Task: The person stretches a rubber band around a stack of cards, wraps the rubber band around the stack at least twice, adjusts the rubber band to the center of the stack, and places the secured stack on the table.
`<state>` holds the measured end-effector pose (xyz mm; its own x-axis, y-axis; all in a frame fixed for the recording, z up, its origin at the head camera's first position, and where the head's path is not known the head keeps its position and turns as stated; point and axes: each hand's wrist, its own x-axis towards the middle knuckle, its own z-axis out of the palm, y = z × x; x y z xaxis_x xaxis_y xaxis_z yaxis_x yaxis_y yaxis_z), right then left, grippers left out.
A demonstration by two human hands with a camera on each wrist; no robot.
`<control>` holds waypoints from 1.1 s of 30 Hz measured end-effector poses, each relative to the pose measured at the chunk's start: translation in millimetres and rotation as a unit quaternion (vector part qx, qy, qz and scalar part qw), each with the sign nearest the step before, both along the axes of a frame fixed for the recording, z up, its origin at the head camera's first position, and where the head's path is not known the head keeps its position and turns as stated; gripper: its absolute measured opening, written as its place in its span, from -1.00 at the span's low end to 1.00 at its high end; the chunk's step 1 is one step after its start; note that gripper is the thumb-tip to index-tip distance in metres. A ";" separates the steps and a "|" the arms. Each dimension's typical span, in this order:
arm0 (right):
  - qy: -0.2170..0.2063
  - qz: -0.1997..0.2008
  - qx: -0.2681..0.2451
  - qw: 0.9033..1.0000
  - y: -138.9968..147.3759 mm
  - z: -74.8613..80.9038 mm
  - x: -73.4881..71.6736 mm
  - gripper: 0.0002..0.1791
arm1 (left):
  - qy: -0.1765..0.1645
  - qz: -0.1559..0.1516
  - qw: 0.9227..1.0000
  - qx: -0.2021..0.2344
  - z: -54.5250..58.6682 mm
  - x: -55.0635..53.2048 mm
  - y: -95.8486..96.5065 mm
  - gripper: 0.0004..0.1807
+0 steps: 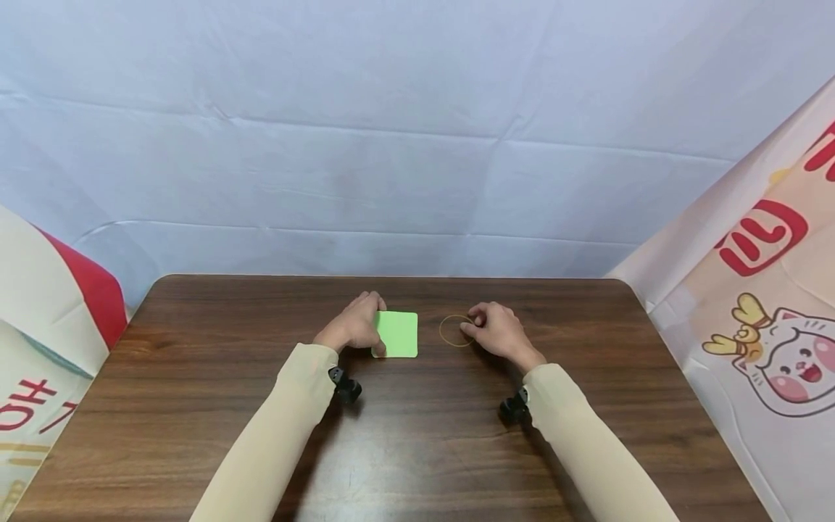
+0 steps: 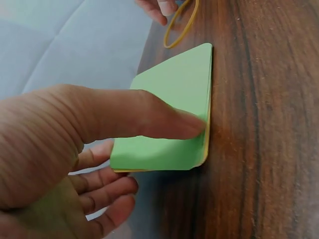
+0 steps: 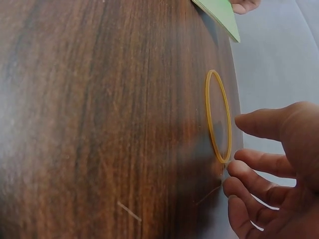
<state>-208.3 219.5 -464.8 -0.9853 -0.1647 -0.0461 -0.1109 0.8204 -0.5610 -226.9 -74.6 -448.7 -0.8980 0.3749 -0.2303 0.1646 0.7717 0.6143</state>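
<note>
Fingers of the left hand (image 1: 355,324) are partly closed, set about as wide apart as the left side of the green pad (image 1: 399,335), and they grip it there. The thumb lies over the near left part, while the other fingers are at the far left edge, partly hidden by the pad in the left wrist view. The pad is a thin square stack with rounded corners, green on top, a yellowish edge showing near the thumb. It is slightly left of the middle of the wooden desk (image 1: 417,464), toward the far side; I cannot tell whether its left edge is lifted.

To the right of the pad, apart from it, a yellow rubber band (image 3: 209,114) forms an open loop on the desk. The right hand (image 1: 501,332) is at the loop's right end, its thumb well apart from the loosely bent fingers, with nothing in its hold; whether a fingertip touches the band I cannot tell.

Both arms reach in from the near side in cream sleeves (image 1: 274,435). Beyond the far edge hangs a pale cloth (image 1: 417,188); a printed cloth (image 1: 757,319) with a cartoon cat is at the right.
</note>
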 end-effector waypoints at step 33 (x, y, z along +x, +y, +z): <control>-0.013 -0.038 0.015 0.999 -5.8 -4.8 -5.7 -0.89 | 0.252 0.020 0.966 0.061 -6.2 36.6 -0.2 -0.53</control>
<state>-214.0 213.7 -469.7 -0.9933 -0.0875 -0.0756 -0.0332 0.8422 -0.5382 -190.3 -74.8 -454.9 -0.8986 0.3350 0.2831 0.4384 0.7103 0.5508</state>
